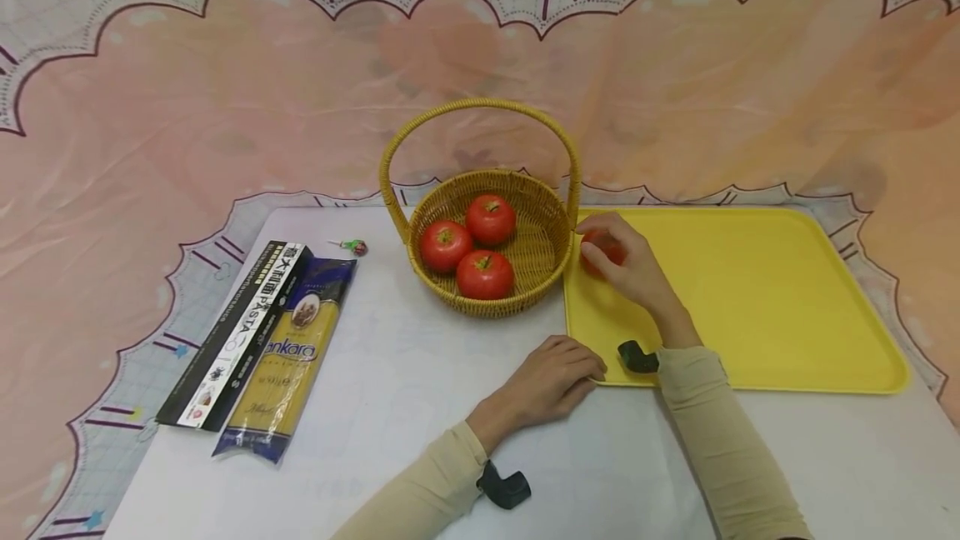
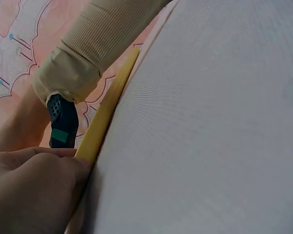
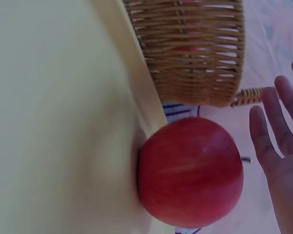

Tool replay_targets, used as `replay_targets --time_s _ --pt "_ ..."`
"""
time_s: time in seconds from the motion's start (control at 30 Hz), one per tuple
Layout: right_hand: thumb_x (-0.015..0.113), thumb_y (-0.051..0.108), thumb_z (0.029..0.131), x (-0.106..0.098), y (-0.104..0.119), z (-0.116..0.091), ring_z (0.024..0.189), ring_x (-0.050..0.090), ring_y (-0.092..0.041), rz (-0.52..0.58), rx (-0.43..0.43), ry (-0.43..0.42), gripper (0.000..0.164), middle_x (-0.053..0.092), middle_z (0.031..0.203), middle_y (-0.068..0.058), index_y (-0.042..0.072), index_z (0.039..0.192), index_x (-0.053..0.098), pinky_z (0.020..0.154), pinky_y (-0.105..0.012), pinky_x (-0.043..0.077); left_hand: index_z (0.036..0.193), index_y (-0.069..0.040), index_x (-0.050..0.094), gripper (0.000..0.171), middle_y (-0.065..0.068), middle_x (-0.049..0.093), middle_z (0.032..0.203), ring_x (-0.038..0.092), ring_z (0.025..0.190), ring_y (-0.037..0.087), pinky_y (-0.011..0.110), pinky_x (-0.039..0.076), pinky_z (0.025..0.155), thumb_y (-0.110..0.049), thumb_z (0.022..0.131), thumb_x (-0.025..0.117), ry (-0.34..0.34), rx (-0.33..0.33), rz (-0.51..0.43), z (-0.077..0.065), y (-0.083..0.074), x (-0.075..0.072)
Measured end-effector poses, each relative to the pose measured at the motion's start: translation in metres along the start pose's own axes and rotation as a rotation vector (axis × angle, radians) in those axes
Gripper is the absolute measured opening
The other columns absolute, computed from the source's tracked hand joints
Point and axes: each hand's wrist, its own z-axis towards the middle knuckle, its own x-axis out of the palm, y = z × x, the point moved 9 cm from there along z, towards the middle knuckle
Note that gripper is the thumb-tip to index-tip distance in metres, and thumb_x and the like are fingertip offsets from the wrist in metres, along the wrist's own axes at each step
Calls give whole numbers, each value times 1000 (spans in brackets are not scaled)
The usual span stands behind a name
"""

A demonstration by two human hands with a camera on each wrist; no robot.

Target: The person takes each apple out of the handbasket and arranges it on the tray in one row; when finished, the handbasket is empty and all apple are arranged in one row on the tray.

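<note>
A red apple (image 3: 190, 173) rests on the yellow tray (image 1: 750, 298) at its left end, partly hidden in the head view by my right hand (image 1: 626, 261). In the right wrist view the fingers of that hand are extended and apart from the apple. My left hand (image 1: 551, 377) is at the tray's near left corner; in the left wrist view its fingertips pinch the tray's rim (image 2: 105, 119). Just left of the tray stands a wicker basket (image 1: 551, 261) with a tall handle, holding three red apples (image 1: 485, 275).
On the left of the white table (image 1: 390, 390) lie a black-and-white pasta box (image 1: 236, 336) and a blue-and-yellow packet of pasta (image 1: 288, 361), side by side. Beyond them is a small wrapped lollipop (image 1: 356, 247). A patterned cloth (image 1: 300, 107) hangs behind the table.
</note>
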Motion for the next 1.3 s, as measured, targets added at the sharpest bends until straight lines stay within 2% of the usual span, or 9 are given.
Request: replay_targets --time_s 0.1,0.2,0.3,0.47,0.53,0.63,0.8,0.93,1.3 --pt "59 -6 87 7 5 1 98 56 -33 -22 -22 48 25 58 114 -23 -6 112 59 89 -20 46 105 -23 65 14 -13 64 111 53 111 5 23 34 105 -21 93 57 -12 0 -2 -1 -1 -1" --pt "61 -7 86 14 10 5 101 55 -36 -56 -60 92 26 59 113 -22 -4 112 60 89 -21 45 107 -23 66 17 -11 64 112 54 111 6 24 35 105 -20 93 57 -21 -7 -5 0 -2 -1" --pt "62 -6 85 24 5 9 103 55 -34 -79 -92 143 29 59 113 -20 -2 113 60 88 -28 48 112 -23 66 21 -10 64 115 54 113 8 26 35 104 -20 93 56 -17 -19 -7 0 -2 0" --pt "64 4 87 41 -10 15 110 54 -22 -108 -98 239 29 58 117 -8 8 116 59 93 -45 45 112 -23 67 23 -9 63 116 53 114 8 26 35 104 -22 95 53 -3 -2 38 0 -4 3" --pt "64 9 89 47 -12 17 114 52 -18 -120 -96 278 28 57 119 -4 12 116 59 97 -45 43 111 -23 68 22 -9 62 116 53 113 8 26 35 104 -22 95 53 -7 12 61 -1 -5 3" --pt "63 14 90 56 -11 19 115 51 -20 -110 -102 339 27 56 120 -4 15 117 58 97 -45 43 110 -24 67 21 -9 62 116 53 113 8 26 35 104 -22 95 53 -14 20 72 -1 -6 3" --pt "62 17 91 71 -6 23 115 51 -23 -133 -139 426 29 56 120 -7 11 119 58 99 -46 44 110 -25 68 22 -10 61 116 52 113 7 26 35 104 -22 95 52 -7 6 63 -2 -5 2" --pt "62 17 91 82 -6 25 116 51 -20 -156 -143 472 31 55 121 -4 9 121 57 100 -44 44 110 -25 68 22 -9 61 117 51 113 8 26 35 104 -22 95 52 6 0 66 -1 -6 2" --pt "61 26 92 114 1 33 119 48 -16 -213 -141 570 36 48 128 0 15 125 54 103 -38 43 112 -24 68 23 -9 62 118 52 115 9 27 36 104 -23 95 52 2 -13 65 -1 -5 2"
